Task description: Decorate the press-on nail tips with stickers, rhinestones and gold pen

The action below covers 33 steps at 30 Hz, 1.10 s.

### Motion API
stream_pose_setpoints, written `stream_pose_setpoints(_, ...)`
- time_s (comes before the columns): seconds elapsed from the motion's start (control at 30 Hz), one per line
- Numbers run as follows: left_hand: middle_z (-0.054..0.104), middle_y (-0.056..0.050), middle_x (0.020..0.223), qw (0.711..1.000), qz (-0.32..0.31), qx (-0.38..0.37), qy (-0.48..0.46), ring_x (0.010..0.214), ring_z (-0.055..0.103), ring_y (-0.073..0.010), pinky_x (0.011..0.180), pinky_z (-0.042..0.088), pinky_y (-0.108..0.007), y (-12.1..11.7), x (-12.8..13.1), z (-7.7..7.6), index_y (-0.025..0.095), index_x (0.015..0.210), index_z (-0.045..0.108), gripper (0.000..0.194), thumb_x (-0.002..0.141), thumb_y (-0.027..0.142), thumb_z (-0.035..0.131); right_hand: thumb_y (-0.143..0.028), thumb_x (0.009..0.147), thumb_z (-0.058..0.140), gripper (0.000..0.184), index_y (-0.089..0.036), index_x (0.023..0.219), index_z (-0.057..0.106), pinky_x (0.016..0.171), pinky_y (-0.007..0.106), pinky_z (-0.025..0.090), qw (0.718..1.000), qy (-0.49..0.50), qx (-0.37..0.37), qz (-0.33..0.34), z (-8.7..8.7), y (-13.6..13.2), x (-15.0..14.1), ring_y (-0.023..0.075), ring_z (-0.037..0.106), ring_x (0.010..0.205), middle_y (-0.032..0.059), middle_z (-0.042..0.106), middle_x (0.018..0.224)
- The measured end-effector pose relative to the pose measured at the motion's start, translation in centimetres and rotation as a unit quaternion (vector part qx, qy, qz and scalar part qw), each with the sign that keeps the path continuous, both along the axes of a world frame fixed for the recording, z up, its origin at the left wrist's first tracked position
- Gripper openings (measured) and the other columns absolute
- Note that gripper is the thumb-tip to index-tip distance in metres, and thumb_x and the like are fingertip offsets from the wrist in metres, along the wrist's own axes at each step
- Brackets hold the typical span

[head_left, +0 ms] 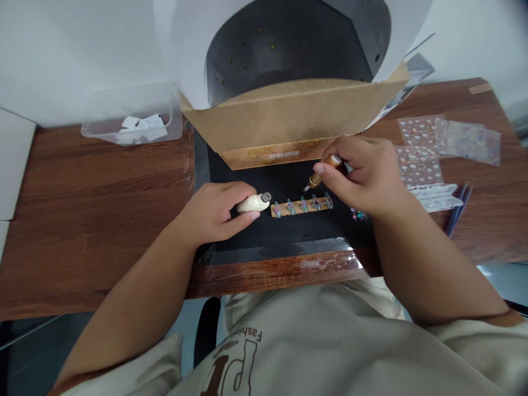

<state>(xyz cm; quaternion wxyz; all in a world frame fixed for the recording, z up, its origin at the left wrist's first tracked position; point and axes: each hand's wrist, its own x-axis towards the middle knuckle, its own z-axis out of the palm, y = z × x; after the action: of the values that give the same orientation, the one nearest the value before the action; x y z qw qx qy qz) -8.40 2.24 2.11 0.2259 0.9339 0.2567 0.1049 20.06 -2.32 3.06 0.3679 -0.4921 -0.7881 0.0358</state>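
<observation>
My left hand (218, 212) is closed around a small white bottle-like thing (251, 203), its round grey end pointing right. Between the fingers of my right hand (365, 173) is a gold-and-brown brush (316, 180), slanted with its tip down and left. The tip is just above or behind a short tan strip (292, 208); whether it touches anything I cannot tell. Several shiny blue-green false nails (304, 204) with pink and dark decorations stand in a row along the strip. To the right, near my right wrist, lie small glittery gems (357, 214).
A large white-rimmed lamp housing (193, 55) on a cardboard box (297, 110) stands behind the black mat (243, 247). At the left is a clear plastic bin (93, 129) with paper scraps. Patterned sticker sheets (418, 159) lie on the wooden table (103, 203) to the right.
</observation>
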Motion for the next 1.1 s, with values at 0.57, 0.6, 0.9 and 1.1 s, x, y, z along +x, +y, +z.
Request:
stream_pose_setpoints(0.57,0.061,0.001,0.074,1.0,0.003,-0.002,0.007,0.059,0.051,-0.012,0.059,0.036,-0.025,-0.1,0.0,0.1,0.018,0.095,0.058,0.024,0.094,0.041,0.05,-0.034,0.088,0.059,0.018,-0.021,0.075,0.057,0.056,0.03,0.039,0.999,-0.015,-0.033,-0.032,-0.2,0.0,0.2,0.0155,0.056,0.057,0.0016,0.064,0.063)
stream_pose_setpoints(0.6,0.06,0.001,0.073,1.0,0.003,0.001,0.008,0.059,0.051,-0.012,0.059,0.036,-0.025,-0.1,0.0,0.1,0.018,0.095,0.058,0.024,0.094,0.041,0.05,-0.034,0.088,0.059,0.019,-0.022,0.074,0.057,0.055,0.03,0.038,0.999,-0.008,-0.027,-0.031,-0.1,0.0,0.2,0.0144,0.055,0.055,0.0005,0.063,0.062)
stream_pose_setpoints(0.9,0.06,0.001,0.073,1.0,0.0,0.013,0.006,0.059,0.051,-0.0117,0.057,0.036,-0.025,0.0,0.0,0.1,0.018,0.094,0.057,0.023,0.094,0.04,0.051,-0.041,0.091,0.059,0.028,-0.023,0.07,0.057,0.052,0.029,0.036,0.992,0.111,-0.037,-0.046,0.4,-0.5,-0.1,0.0121,0.049,0.051,-0.0025,0.054,0.056)
stream_pose_setpoints(1.1,0.059,0.001,0.072,1.0,-0.006,0.009,0.0,0.057,0.05,-0.0107,0.055,0.035,-0.024,0.0,0.0,0.1,0.018,0.092,0.057,0.023,0.095,0.04,0.05,-0.042,0.093,0.058,0.025,-0.023,0.077,0.062,0.055,0.029,0.039,0.978,0.202,0.005,-0.05,-0.5,-0.9,-1.4,0.0129,0.052,0.056,-0.0022,0.059,0.063)
